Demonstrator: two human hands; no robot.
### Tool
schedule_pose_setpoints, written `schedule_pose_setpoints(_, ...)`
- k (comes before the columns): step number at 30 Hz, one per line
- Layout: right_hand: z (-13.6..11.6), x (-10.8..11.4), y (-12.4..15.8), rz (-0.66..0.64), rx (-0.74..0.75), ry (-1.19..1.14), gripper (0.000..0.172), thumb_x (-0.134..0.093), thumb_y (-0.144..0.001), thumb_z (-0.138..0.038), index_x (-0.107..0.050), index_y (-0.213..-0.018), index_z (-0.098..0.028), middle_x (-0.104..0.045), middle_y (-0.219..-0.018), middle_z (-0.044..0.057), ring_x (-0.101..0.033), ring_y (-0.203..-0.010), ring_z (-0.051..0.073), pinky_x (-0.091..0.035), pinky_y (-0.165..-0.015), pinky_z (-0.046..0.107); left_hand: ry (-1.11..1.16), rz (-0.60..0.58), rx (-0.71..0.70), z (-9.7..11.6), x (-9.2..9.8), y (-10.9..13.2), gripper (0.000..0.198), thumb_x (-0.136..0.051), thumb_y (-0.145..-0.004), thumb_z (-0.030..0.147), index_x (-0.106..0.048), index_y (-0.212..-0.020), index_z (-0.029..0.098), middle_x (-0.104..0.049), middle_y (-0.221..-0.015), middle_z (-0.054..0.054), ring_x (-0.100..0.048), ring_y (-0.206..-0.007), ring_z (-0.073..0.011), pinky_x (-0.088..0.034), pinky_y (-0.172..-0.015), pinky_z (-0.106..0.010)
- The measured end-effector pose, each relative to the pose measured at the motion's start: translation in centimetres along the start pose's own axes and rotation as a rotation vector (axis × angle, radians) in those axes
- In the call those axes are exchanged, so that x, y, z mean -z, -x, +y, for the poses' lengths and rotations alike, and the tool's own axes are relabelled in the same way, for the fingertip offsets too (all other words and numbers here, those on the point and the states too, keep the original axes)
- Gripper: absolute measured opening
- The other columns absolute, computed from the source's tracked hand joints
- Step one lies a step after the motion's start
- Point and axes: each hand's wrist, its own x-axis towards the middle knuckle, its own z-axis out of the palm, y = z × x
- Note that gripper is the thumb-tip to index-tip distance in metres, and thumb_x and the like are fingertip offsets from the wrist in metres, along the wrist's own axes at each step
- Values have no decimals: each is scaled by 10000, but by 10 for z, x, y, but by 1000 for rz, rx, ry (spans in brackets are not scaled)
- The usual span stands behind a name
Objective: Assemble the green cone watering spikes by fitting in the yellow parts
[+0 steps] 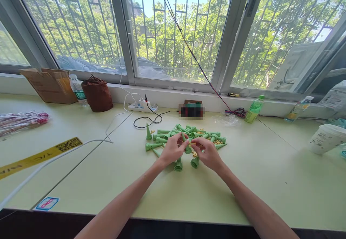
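A heap of green plastic cone-shaped spikes (189, 132) with small yellow pieces among them lies on the pale green table (113, 174) in front of me. One spike (148, 132) stands upright at the heap's left. My left hand (173, 149) is closed on a green spike at the heap's near edge. My right hand (207, 153) is closed on another green spike, with a small yellow piece (192, 144) pinched between the two hands' fingertips. Two spike ends (178, 165) stick out below the hands.
On the window sill side stand a cardboard box (48, 84), a water bottle (78, 89), a brown bag (97, 94), a power strip (143, 106) with cables, green bottles (254, 109) and a paper cup (325, 138). A yellow strip (38, 156) and a white cable (65, 150) lie left.
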Motion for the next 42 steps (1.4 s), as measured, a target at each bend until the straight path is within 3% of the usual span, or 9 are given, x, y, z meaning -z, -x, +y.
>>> schedule_pose_setpoints(11,-2,0,-1,6,-20,-11,190,-534,-929,-295,-685,-928,-179,-682,-863,71,-601,-716,173,-492,-587,260,22,-3,-7,-1,-1,0,209,-557,-873,374,-560,-924,172,-555,-630,16,-544,-510,-122,-444,-489,-237)
schedule_pose_setpoints(19,-3,0,-1,3,-57,-15,237,-522,-935,-336,-673,-874,-166,-658,-750,49,-559,-624,155,-465,-566,268,30,-7,-21,0,-1,1,212,-564,-873,375,-566,-938,173,-550,-621,20,-536,-514,-118,-433,-489,-229)
schedule_pose_setpoints(28,-3,1,0,4,-57,-18,186,-534,-922,-300,-656,-991,-178,-691,-834,52,-610,-673,163,-480,-591,262,-22,9,-18,4,2,1,216,-556,-874,379,-574,-932,172,-550,-640,14,-516,-535,-118,-431,-507,-230)
schedule_pose_setpoints(42,-3,1,-1,-26,-66,8,272,-488,-950,-346,-596,-770,-172,-555,-631,0,-458,-544,122,-376,-516,245,-16,-6,-42,5,1,2,226,-544,-877,387,-587,-941,175,-523,-682,0,-482,-620,-131,-402,-520,-214)
